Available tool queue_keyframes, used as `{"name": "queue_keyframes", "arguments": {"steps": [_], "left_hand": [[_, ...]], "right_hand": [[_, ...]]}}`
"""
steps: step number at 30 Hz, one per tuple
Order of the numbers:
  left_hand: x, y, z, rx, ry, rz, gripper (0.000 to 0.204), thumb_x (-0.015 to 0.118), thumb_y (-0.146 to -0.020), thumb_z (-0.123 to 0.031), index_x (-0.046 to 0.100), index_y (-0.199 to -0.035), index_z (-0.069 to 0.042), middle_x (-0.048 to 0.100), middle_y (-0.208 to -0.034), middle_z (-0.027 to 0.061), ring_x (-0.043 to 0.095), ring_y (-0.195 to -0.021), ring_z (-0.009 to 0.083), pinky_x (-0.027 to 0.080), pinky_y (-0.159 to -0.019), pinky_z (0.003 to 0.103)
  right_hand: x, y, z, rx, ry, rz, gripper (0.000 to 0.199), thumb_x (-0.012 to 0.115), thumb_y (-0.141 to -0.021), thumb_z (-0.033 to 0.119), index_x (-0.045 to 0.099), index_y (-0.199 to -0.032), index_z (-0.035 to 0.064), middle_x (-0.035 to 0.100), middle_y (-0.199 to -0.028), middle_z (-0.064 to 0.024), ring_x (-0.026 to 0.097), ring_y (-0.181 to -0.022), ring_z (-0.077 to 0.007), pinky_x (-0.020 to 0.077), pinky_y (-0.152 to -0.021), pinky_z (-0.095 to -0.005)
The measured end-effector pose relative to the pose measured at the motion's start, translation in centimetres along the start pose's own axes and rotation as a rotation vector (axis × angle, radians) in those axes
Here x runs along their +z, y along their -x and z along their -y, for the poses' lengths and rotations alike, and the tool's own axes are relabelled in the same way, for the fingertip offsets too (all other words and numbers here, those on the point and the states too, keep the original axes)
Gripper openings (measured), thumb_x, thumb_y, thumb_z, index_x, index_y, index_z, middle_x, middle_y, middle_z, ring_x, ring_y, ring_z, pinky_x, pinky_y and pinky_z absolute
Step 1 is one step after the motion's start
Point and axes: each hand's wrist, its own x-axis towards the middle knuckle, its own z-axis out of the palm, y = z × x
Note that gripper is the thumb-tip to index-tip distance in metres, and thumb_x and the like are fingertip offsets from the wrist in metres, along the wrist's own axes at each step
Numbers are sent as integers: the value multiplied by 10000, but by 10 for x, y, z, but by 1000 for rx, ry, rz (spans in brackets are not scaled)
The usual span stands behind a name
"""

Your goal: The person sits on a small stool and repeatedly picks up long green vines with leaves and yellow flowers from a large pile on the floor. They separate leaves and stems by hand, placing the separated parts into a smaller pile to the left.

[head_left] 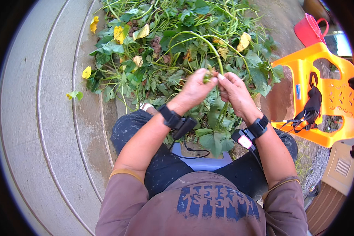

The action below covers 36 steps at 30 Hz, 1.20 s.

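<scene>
My left hand (197,87) and my right hand (235,91) meet over the near part of a heap of leafy green vines (185,47). The right thumb and fingers pinch a thick green vine stem (212,46), which arches down from the heap. Leaves of this or another vine hang below the right hand, between my knees. Closed fingers of the left hand hold small green stem pieces (207,78), close beside the pinched stem. Exactly where the left fingertips touch the stem is hard to make out.
An orange plastic chair (336,94) lies to the right, with a black strap (314,100) on it. Behind it stands a red bucket (308,31). A pale blue stool (202,161) shows between my legs. Grooved concrete (31,118) runs along the left, with yellow leaves near the heap.
</scene>
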Motion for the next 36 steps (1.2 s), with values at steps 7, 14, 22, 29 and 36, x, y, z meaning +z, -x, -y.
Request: {"name": "queue_keyframes", "arguments": {"steps": [7,14,22,29,36], "left_hand": [[-1,-3,9,57,-47,183,272,499,-920,-144,540,-1143,6,600,-996,15,527,-905,72,428,-840,240],[-7,-10,7,293,-596,74,115,536,-775,-47,554,-888,-35,541,-793,143,552,-740,328,458,-656,372],[-8,-12,17,426,-955,-56,130,519,-775,-58,477,-898,-52,566,-842,142,572,-796,340,476,-651,417],[-57,-33,-13,-5,-1195,-400,134,466,-808,-23,534,-923,-17,594,-820,205,587,-747,372,482,-654,427],[-4,7,-24,-202,-188,133,227,693,-784,-239,609,-866,-44,600,-744,3,510,-657,44,439,-592,213]], "right_hand": [[-1,1,8,48,-125,5,174,525,-907,254,515,-925,81,421,-663,53,310,-495,-26,259,-438,-177],[5,-1,6,73,-16,-16,160,513,-905,218,510,-878,60,480,-661,11,437,-504,-82,353,-450,-203],[7,-6,10,43,206,-38,161,489,-911,238,534,-855,93,509,-598,34,447,-486,-58,326,-447,-183],[12,3,19,-82,266,-10,230,534,-895,259,558,-775,65,506,-588,24,421,-530,-57,309,-511,-203],[-9,-7,29,-61,170,-241,247,552,-886,315,533,-744,114,517,-579,45,402,-417,-33,272,-369,-172]]}}
